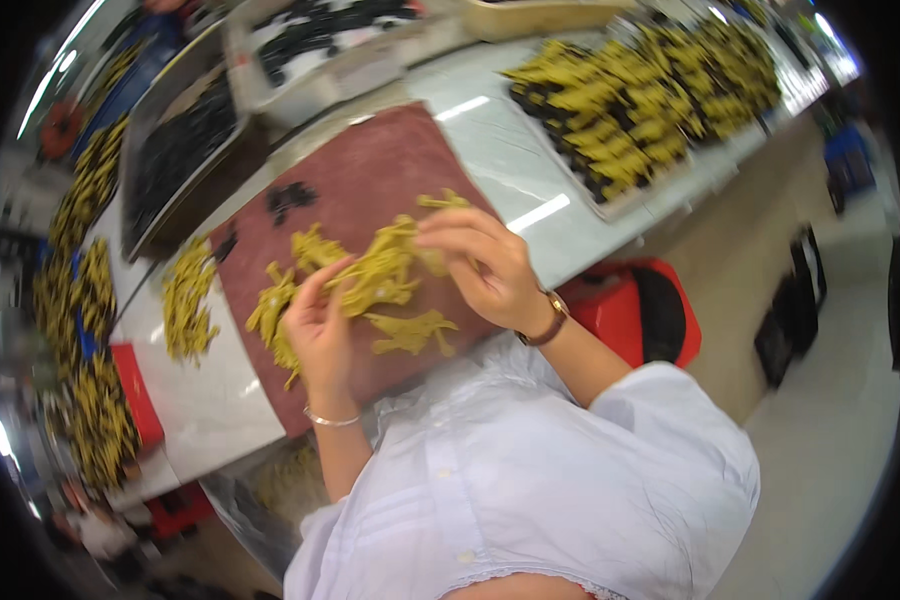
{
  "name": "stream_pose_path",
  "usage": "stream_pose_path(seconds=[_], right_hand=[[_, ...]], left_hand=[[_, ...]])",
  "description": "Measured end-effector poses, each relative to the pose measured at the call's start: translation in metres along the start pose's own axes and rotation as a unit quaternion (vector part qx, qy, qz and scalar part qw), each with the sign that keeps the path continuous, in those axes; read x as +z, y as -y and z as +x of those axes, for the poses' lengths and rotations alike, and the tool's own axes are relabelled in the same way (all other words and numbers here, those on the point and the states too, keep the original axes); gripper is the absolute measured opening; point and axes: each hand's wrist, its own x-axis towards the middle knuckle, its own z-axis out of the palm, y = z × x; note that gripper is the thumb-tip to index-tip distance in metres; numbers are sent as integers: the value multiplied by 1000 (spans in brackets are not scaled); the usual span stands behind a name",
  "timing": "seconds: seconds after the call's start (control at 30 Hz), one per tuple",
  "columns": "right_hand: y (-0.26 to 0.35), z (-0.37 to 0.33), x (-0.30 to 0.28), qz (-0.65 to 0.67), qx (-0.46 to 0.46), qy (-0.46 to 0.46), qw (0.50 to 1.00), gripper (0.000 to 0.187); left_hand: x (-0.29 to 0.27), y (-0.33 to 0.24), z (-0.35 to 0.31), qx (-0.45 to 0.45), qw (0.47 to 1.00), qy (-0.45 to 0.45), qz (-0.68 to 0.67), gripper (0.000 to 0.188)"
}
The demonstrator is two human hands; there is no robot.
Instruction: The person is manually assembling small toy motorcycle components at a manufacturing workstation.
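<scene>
Above a dark red mat point(370, 150), my left hand point(320, 325) pinches a yellow-green, rubbery-looking, animal-shaped piece point(382, 275) between thumb and fingers. My right hand point(490, 268) is at the upper right end of that piece, its fingers curled and the fingertips drawn together. Blur hides what those fingertips hold, if anything. Another loose animal-shaped piece point(412, 332) lies flat on the mat below both hands. More yellow-green pieces are heaped beside and beyond my left hand. Small black parts point(290, 200) lie farther back on the mat.
A large tray point(640, 110) of yellow-and-black pieces stands at the far right. Bins of black parts, one grey point(175, 150) and one white point(320, 80), stand at the back. Another yellow-green pile point(190, 300) lies left of the mat. A red stool point(635, 315) is at my right.
</scene>
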Motion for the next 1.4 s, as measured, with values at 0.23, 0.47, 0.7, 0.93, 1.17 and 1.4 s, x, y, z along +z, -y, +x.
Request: stream_pose_path(seconds=[0.23, 0.47, 0.7, 0.93, 1.17, 1.4], right_hand=[[-4, -12, -20, 190, 52, 148, 969, 26], [-19, -31, -10, -14, -26, 15, 999, 16], [-14, -41, 0, -147, -159, 14, 976, 19], [-11, -40, 5, -102, -113, 10, 988, 17], [-5, -27, 9, -62, -8, -31, 998, 22], [-1, -26, 10, 3, 39, 31, 999, 25]], left_hand=[[-15, 20, 1, -76, 956, 163, -231, 47], [18, 6, -1, -60, 975, 68, -205, 41], [20, 7, 10, -48, 987, 79, -132, 39], [45, 2, 6, -73, 988, 58, -122, 39], [45, -4, -10, 175, 963, 58, 195, 42], [28, -27, -11, 215, 931, 137, 262, 33]])
